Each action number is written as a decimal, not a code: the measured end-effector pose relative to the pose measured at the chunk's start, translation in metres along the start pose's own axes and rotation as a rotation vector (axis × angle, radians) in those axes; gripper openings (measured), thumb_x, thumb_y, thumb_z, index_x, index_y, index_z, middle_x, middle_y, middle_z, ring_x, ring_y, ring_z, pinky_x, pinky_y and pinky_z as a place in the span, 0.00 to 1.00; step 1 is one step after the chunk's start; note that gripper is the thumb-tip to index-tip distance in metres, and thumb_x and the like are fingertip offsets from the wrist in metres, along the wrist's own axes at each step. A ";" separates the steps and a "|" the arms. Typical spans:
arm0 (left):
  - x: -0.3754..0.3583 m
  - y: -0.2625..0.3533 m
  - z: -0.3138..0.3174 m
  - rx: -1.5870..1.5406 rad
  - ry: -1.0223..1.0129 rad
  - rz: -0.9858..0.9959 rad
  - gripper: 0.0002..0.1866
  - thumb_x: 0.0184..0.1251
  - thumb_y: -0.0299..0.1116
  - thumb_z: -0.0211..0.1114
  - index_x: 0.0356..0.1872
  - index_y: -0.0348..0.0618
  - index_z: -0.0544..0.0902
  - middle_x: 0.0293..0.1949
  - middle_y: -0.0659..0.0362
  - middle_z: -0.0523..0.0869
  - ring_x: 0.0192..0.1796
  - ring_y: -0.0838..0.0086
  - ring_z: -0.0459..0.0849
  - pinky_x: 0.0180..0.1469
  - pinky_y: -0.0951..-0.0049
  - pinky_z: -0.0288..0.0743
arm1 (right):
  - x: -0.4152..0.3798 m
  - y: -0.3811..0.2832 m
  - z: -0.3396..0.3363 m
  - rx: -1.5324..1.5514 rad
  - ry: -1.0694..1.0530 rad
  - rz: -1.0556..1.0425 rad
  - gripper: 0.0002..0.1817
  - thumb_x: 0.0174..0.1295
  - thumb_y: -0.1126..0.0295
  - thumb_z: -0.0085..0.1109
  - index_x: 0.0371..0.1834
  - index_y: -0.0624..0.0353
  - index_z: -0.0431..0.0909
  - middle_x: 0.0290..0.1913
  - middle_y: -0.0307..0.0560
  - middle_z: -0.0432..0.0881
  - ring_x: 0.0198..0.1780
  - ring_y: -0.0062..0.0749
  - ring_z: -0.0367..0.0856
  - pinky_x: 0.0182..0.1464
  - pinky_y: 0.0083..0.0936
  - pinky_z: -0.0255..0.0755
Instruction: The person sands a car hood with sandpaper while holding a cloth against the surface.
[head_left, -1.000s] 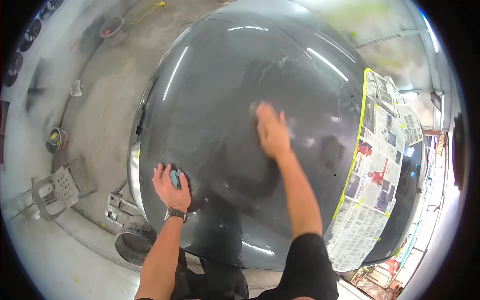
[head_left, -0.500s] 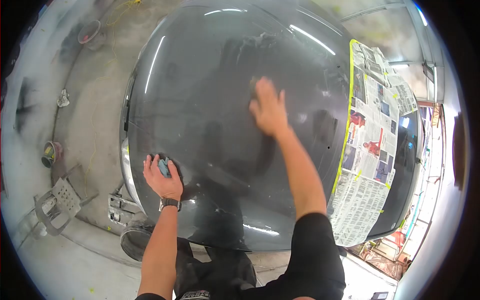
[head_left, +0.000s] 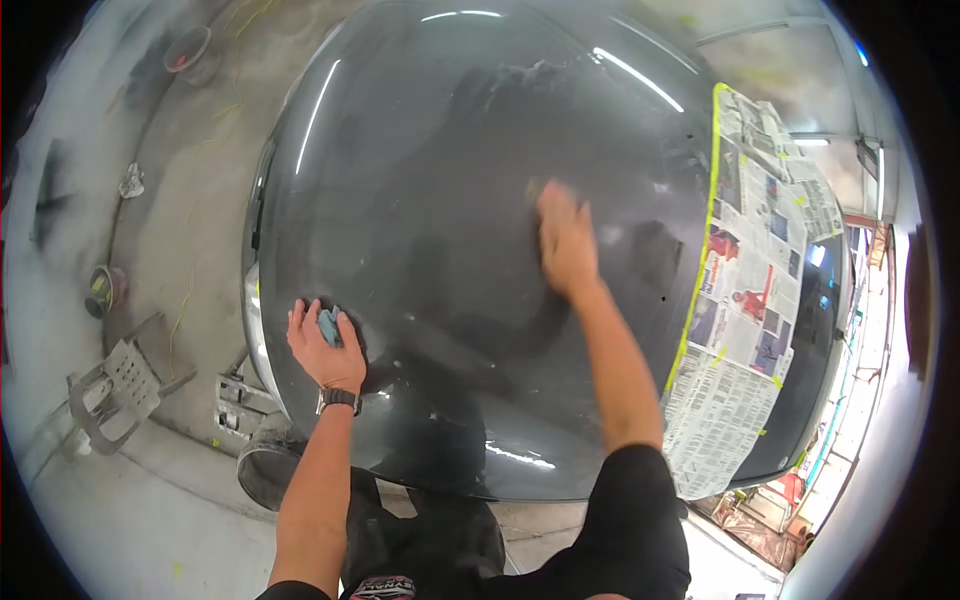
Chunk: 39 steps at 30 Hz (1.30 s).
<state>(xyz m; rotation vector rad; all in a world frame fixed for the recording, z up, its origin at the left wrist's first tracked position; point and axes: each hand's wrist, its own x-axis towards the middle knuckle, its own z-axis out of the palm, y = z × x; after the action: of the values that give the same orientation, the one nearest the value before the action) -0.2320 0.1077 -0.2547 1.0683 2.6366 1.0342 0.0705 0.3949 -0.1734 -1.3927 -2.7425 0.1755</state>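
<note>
A dark grey car hood (head_left: 430, 230), glossy and wet-looking in places, fills the middle of the view. My left hand (head_left: 327, 350) lies on its near left part, a crumpled blue cloth (head_left: 330, 326) held between thumb and fingers. Farther out, near the centre of the hood, my right hand (head_left: 568, 240) presses on the surface, its fingers blurred by motion. A small dull olive-brown piece (head_left: 535, 190) shows at those fingertips; its kind cannot be made out. Pale smudges (head_left: 535, 72) mark the far part of the hood.
Newspaper sheets (head_left: 750, 280) edged with yellow tape cover the windshield side at right. On the floor at left are a plastic chair (head_left: 135, 380), a small bucket (head_left: 105, 292), a clear tub (head_left: 190, 55) and a yellow cord (head_left: 187, 290). A dark bucket (head_left: 265, 475) stands near my legs.
My right hand has slid slightly to the right and nearer to me over the hood. My left hand stays in place with the cloth. The view has shifted a little.
</note>
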 end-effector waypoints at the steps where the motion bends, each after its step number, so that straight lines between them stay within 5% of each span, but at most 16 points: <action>1: 0.000 0.002 -0.001 -0.020 0.005 -0.008 0.25 0.73 0.39 0.72 0.66 0.38 0.83 0.74 0.40 0.78 0.78 0.40 0.72 0.78 0.40 0.65 | 0.043 0.019 0.004 0.032 0.120 0.048 0.28 0.84 0.61 0.49 0.84 0.58 0.68 0.86 0.52 0.67 0.87 0.53 0.62 0.86 0.62 0.52; 3: 0.002 0.004 0.003 -0.020 0.019 -0.017 0.25 0.73 0.39 0.71 0.66 0.38 0.84 0.74 0.41 0.78 0.78 0.40 0.72 0.78 0.40 0.65 | 0.111 0.050 0.007 0.032 0.174 0.163 0.28 0.86 0.62 0.46 0.84 0.59 0.67 0.86 0.54 0.66 0.87 0.55 0.61 0.86 0.62 0.52; 6: 0.000 0.003 -0.003 -0.014 0.005 -0.009 0.25 0.73 0.40 0.71 0.66 0.38 0.84 0.74 0.41 0.78 0.78 0.40 0.71 0.78 0.40 0.65 | 0.099 0.023 0.025 -0.006 0.293 0.184 0.29 0.86 0.61 0.47 0.84 0.59 0.67 0.86 0.55 0.66 0.87 0.56 0.60 0.86 0.63 0.51; 10: 0.001 0.002 -0.002 -0.015 0.010 -0.006 0.25 0.73 0.41 0.71 0.66 0.39 0.84 0.74 0.41 0.78 0.78 0.40 0.71 0.78 0.40 0.65 | -0.055 -0.050 0.008 0.061 0.065 0.098 0.32 0.80 0.61 0.57 0.84 0.58 0.67 0.88 0.55 0.64 0.89 0.54 0.58 0.86 0.63 0.49; 13: 0.001 0.003 0.000 -0.020 0.005 -0.014 0.25 0.73 0.41 0.71 0.66 0.39 0.84 0.74 0.41 0.78 0.78 0.40 0.71 0.78 0.41 0.65 | -0.067 -0.012 0.003 0.034 -0.061 -0.005 0.30 0.82 0.61 0.54 0.84 0.57 0.68 0.88 0.53 0.64 0.88 0.53 0.59 0.86 0.65 0.49; 17: 0.000 0.002 -0.001 -0.010 0.006 -0.007 0.25 0.76 0.40 0.70 0.67 0.37 0.83 0.75 0.41 0.78 0.79 0.42 0.71 0.79 0.45 0.65 | 0.079 0.061 0.006 0.061 0.164 0.145 0.28 0.85 0.59 0.48 0.84 0.53 0.69 0.87 0.53 0.65 0.88 0.53 0.60 0.86 0.64 0.50; 20: 0.001 0.004 -0.003 -0.014 -0.003 -0.019 0.25 0.75 0.40 0.71 0.67 0.38 0.83 0.75 0.40 0.79 0.79 0.42 0.71 0.79 0.45 0.65 | 0.094 0.026 0.014 -0.030 0.242 0.293 0.29 0.85 0.57 0.49 0.84 0.57 0.69 0.88 0.54 0.64 0.88 0.53 0.58 0.86 0.62 0.50; 24: 0.002 0.006 -0.005 -0.020 0.001 -0.033 0.25 0.74 0.40 0.71 0.66 0.38 0.83 0.74 0.40 0.79 0.78 0.41 0.72 0.78 0.45 0.66 | -0.046 -0.073 0.005 -0.025 -0.032 0.005 0.38 0.77 0.61 0.60 0.87 0.62 0.61 0.88 0.59 0.62 0.89 0.53 0.56 0.87 0.64 0.47; 26: 0.005 0.005 -0.004 -0.022 0.014 -0.019 0.25 0.74 0.40 0.72 0.66 0.38 0.83 0.74 0.40 0.79 0.78 0.41 0.72 0.78 0.44 0.66 | -0.113 -0.103 0.005 0.143 -0.173 -0.066 0.37 0.75 0.62 0.62 0.86 0.58 0.64 0.88 0.54 0.64 0.89 0.52 0.58 0.86 0.63 0.49; 29: 0.003 0.004 -0.002 -0.021 0.009 -0.005 0.24 0.74 0.40 0.72 0.66 0.38 0.83 0.74 0.41 0.79 0.77 0.41 0.73 0.78 0.44 0.67 | -0.045 -0.039 -0.004 -0.157 -0.157 -0.046 0.34 0.79 0.59 0.58 0.85 0.55 0.65 0.88 0.49 0.65 0.88 0.51 0.59 0.86 0.62 0.50; 33: 0.002 0.000 -0.001 -0.017 0.015 -0.003 0.24 0.75 0.40 0.71 0.65 0.39 0.84 0.74 0.41 0.80 0.78 0.42 0.72 0.78 0.44 0.66 | 0.112 0.053 0.010 0.000 0.157 0.280 0.30 0.85 0.56 0.47 0.85 0.58 0.66 0.87 0.55 0.64 0.88 0.53 0.58 0.85 0.67 0.50; 35: -0.001 0.001 -0.005 -0.014 0.005 -0.016 0.24 0.74 0.41 0.71 0.65 0.39 0.84 0.73 0.41 0.80 0.77 0.41 0.73 0.78 0.42 0.66 | 0.110 0.012 0.016 -0.041 0.210 0.330 0.31 0.84 0.57 0.48 0.85 0.58 0.66 0.87 0.59 0.63 0.89 0.56 0.56 0.84 0.70 0.49; 39: 0.000 0.003 -0.003 -0.033 0.020 -0.017 0.24 0.71 0.40 0.72 0.64 0.40 0.85 0.73 0.41 0.80 0.77 0.39 0.74 0.79 0.39 0.64 | -0.018 -0.104 0.008 0.057 -0.077 -0.064 0.38 0.75 0.59 0.62 0.85 0.57 0.62 0.88 0.58 0.60 0.90 0.55 0.53 0.86 0.69 0.47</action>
<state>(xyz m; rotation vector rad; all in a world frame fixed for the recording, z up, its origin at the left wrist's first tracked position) -0.2310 0.1076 -0.2508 1.0318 2.6300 1.0869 -0.0027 0.3189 -0.1682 -1.3092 -2.8158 0.3077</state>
